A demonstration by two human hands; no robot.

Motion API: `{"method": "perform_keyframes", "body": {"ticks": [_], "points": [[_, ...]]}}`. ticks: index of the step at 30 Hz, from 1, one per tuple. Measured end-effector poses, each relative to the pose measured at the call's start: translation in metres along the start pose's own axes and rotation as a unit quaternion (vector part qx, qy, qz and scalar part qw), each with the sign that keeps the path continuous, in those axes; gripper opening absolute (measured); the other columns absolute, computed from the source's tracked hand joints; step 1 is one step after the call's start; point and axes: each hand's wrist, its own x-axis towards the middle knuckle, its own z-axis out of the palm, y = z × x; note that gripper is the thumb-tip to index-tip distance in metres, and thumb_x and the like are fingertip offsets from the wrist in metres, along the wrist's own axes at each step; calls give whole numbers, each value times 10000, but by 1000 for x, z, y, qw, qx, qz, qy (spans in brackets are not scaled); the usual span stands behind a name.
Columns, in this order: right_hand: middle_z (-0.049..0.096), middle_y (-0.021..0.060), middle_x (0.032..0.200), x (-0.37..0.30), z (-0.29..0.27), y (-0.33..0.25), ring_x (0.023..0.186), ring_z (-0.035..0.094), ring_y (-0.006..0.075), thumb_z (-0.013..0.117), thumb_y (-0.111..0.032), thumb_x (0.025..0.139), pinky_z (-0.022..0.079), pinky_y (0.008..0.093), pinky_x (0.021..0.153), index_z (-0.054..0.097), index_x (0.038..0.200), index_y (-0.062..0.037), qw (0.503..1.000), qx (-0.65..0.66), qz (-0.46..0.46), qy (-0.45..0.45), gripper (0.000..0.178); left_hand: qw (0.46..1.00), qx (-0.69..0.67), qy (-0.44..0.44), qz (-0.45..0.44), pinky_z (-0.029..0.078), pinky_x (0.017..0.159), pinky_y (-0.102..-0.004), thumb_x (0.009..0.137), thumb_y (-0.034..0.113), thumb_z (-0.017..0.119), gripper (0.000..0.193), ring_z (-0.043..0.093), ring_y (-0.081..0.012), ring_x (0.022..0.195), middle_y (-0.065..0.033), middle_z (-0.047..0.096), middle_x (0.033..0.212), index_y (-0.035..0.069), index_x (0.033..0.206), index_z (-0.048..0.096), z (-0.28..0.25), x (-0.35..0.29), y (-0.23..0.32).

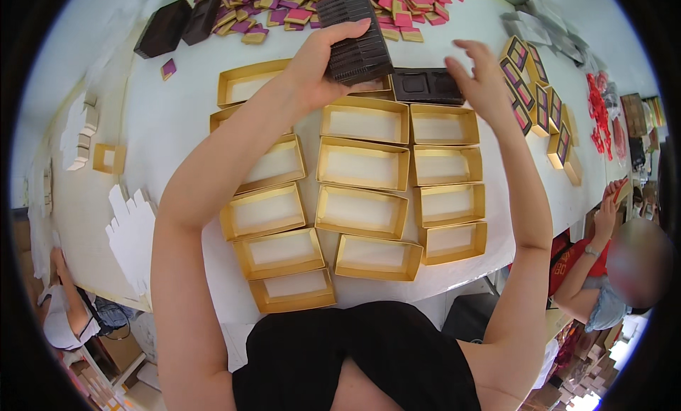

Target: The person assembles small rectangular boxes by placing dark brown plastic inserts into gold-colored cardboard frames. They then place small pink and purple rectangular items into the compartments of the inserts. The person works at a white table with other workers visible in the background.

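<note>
Holding dark tray stack [357, 39] in left hand [319, 63] grip; right hand [481, 78] open above gold boxes [363, 163]

Dark brown ribbed plastic tray stack [357, 39], glossy, at 12 o'clock. Gold-foil card boxes [362, 212], shiny rims, matt white paper linings, at centre. Matt white table covering [167, 127], smooth, at 9 o'clock.

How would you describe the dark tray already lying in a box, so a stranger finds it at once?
Start at the white table and its rows of open gold boxes. Follow the right-hand row to its far end, just below the right hand. There lies the dark brown tray, flat in its place, while every neighbouring box shows only a bare white bottom.
</note>
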Motion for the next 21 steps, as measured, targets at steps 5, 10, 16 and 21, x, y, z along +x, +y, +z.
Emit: {"method": "perform_keyframes", "body": {"ticks": [5, 10, 16, 21], "points": [[684, 99, 680, 8, -30, -5, 579, 677, 212, 639, -197, 913, 540, 322, 572, 676, 1010, 10, 967, -34, 166, -191, 231, 1000, 11, -9, -7, 505, 962, -555, 891, 266, 677, 346, 646, -290, 1044, -124, 655, 1119, 78, 1163, 576, 0, 0, 1], [677, 95, 705, 12, -14, 12, 555, 667, 156, 636, -50, 881, 538, 309, 531, 680, 1017, 26, 969, 104, 193, -113, 163, 1000, 20, -6, 2, 501, 975, -567, 897, 242, 666, 340, 645, -278, 1061, -125, 649, 1126, 77, 1177, 566, 4, 0, 1], [642, 87, 703, 23, -13, 4, 609, 662, 171, 589, -206, 949, 528, 321, 564, 705, 975, -46, 955, 27, 172, -240, 200, 1000, 11, -7, 15, 484, 998, -573, 903, 229, 656, 327, 645, -278, 1065, -138, 651, 1118, 73, 1175, 562, 3, -1, 0], [629, 135, 724, 13, 3, 29, 713, 630, 309, 616, -220, 940, 488, 401, 666, 630, 943, -65, 988, -28, 11, -150, 155, 999, 7, -30, 13, 494, 980, -570, 909, 230, 649, 322, 646, -280, 1057, -143, 652, 1118, 71, 1174, 558, 4, 0, 0]]}}
